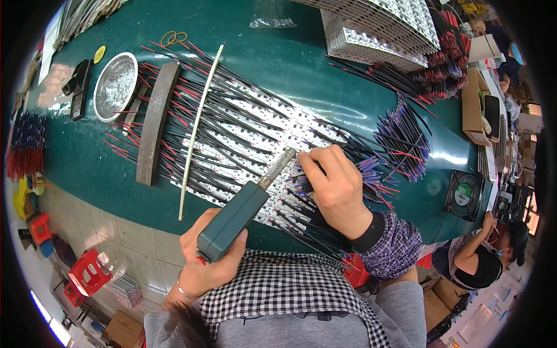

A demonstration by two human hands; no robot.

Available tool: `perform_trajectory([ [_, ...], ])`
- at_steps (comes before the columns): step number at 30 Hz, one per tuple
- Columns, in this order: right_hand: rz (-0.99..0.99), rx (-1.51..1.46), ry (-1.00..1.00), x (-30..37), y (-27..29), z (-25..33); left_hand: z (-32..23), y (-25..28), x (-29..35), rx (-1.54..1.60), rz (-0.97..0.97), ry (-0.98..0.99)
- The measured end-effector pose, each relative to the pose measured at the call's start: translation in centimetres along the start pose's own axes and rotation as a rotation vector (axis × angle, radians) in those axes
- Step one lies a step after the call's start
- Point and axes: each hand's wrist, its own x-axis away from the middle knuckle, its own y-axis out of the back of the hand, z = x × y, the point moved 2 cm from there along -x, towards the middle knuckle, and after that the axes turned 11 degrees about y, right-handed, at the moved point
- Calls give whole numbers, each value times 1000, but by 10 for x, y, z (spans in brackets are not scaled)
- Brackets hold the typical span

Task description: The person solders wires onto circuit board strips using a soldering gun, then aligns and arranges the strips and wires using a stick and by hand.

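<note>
My left hand [212, 249] is wrapped round the dark green body of a soldering gun [235, 217]. Its long metal tip points up and right, onto the white circuit boards [246, 124]. Right beside that tip, my right hand [333, 185] pinches a thin wire, mostly hidden by the fingers. Rows of black wires with red ends [232, 110] lie across the boards' left part. More loose wires with blue and red ends [371, 168] spread out under and beyond my right hand.
A dark curved bar [158, 124] and a pale thin rod [200, 127] lie across the wires. A round metal bowl [116, 87] is at left. White board stacks [377, 35] stand at the back, a small black fan [464, 194] at right. Another person [484, 258] sits beyond it.
</note>
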Motion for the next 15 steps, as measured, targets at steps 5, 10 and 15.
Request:
perform_trajectory([
  [5,-13,45,39,1,-3,1,0,0,-1,-36,0,-24],
  [10,4,75,61,0,-3,2,-2,0,-3,-57,-10,-94],
  [15,8,72,74,-3,-1,4,-3,1,-1,-79,-49,-97],
])
